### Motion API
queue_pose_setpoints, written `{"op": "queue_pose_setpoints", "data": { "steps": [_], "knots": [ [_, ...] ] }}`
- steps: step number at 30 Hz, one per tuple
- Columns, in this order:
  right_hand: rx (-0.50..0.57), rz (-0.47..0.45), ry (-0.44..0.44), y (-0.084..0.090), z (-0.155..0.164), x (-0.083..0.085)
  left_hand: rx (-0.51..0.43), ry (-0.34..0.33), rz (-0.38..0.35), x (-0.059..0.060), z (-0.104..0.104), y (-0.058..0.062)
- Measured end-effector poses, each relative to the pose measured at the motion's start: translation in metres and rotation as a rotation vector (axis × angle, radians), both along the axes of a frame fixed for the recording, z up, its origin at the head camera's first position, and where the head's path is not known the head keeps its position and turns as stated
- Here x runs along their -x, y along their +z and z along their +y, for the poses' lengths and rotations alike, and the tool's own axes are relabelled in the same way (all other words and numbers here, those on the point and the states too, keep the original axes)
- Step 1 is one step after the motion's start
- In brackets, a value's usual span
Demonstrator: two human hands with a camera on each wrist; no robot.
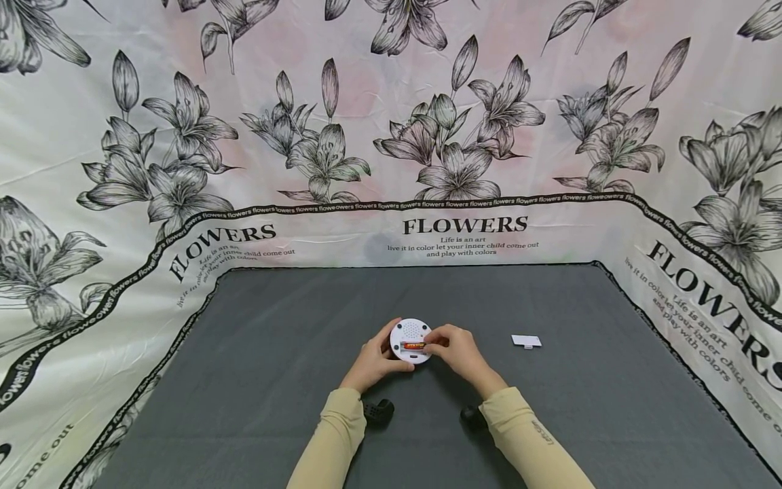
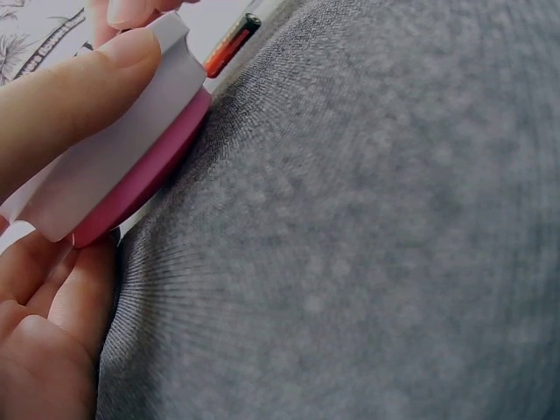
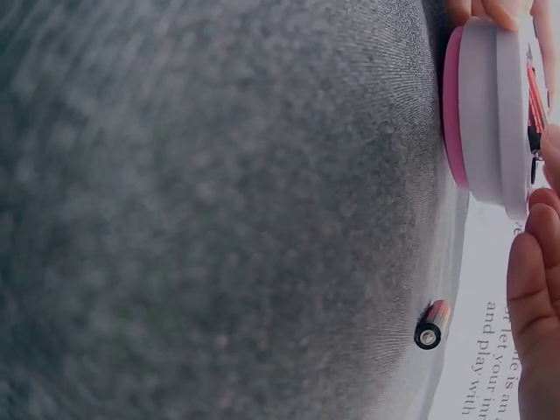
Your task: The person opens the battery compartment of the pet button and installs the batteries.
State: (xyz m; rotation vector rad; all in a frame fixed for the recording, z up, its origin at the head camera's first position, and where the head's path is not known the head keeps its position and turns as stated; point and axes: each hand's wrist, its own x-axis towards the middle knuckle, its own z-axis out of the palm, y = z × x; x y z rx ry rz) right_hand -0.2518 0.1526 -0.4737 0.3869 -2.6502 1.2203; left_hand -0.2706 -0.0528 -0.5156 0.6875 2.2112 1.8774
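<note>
My left hand [image 1: 377,360] grips a round white device [image 1: 406,331] by its edge, thumb on the near side and fingers round the far left side. Its underside, with small holes and dark feet, faces up, and a pink part [image 2: 144,175] faces the cloth. A red-orange battery [image 1: 413,346] lies in its open slot. My right hand [image 1: 457,348] pinches the right end of that battery with thumb and fingertips. Another battery [image 3: 431,325] lies on the cloth, seen in both wrist views; it does not show in the head view.
On the grey cloth [image 1: 599,407] to the right lies a white rectangular cover [image 1: 527,341] with a small tab. A black wrist piece [image 1: 380,412] shows by the left cuff, another [image 1: 473,418] by the right. A flower-printed sheet [image 1: 342,238] borders the cloth.
</note>
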Motion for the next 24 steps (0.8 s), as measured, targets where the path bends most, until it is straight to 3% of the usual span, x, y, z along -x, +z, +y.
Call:
{"op": "queue_pose_setpoints", "data": {
  "steps": [9,18,24],
  "knots": [
    [0.022,-0.076,-0.042,0.0014,0.0005,0.0053,-0.001,0.0,-0.015,0.0005,0.0008,0.0012],
    [0.005,-0.09,-0.047,0.0031,0.0016,0.0063,-0.002,0.002,0.002,0.0003,0.0013,0.0019],
    [0.085,-0.152,-0.08,0.0019,0.0003,0.0066,-0.004,0.001,0.005,0.0012,0.0016,0.0005]
  ]
}}
